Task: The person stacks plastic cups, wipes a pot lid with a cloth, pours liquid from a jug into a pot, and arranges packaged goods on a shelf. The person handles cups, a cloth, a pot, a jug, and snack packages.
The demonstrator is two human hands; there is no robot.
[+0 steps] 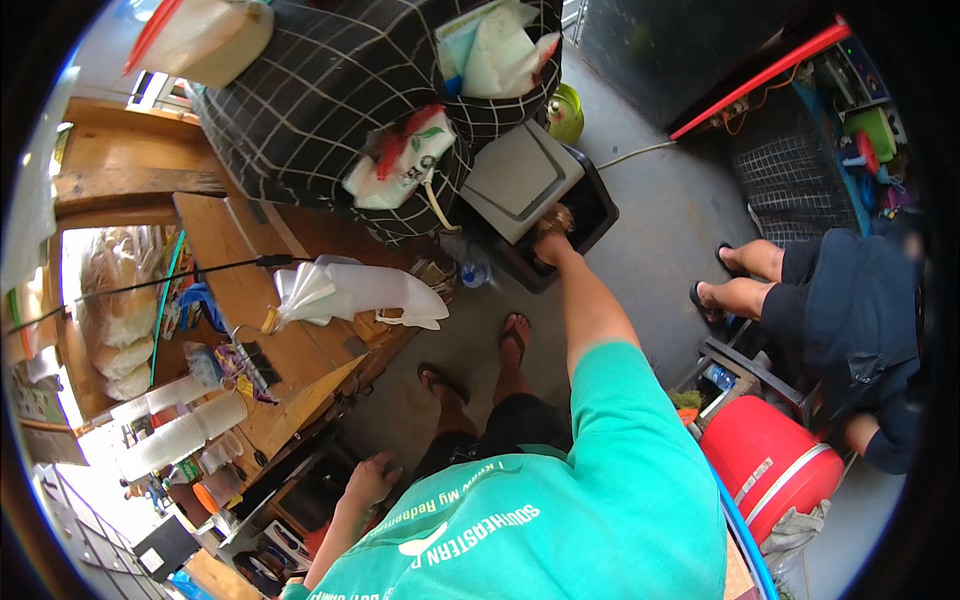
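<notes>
My right hand [550,241] reaches into the opening of a grey swing-lid trash bin [517,180] with a black rim. At its fingers is a crumpled brown thing [556,219], and part of the hand is hidden by the lid, so whether it grips the thing is unclear. My left hand [373,478] hangs beside my body near a wooden counter, its fingers apart and nothing visible in it. A bundle of white plastic bags [360,291] hangs over the counter between my left hand and the bin.
Wooden counter [300,360] at left, with stacked plastic cups [184,435] beyond. Above the bin, a black cover with white grid lines [322,82]. A clear plastic bottle [474,274] lies on the floor. Another person [847,300] is at right, near a red drinks cooler [772,457].
</notes>
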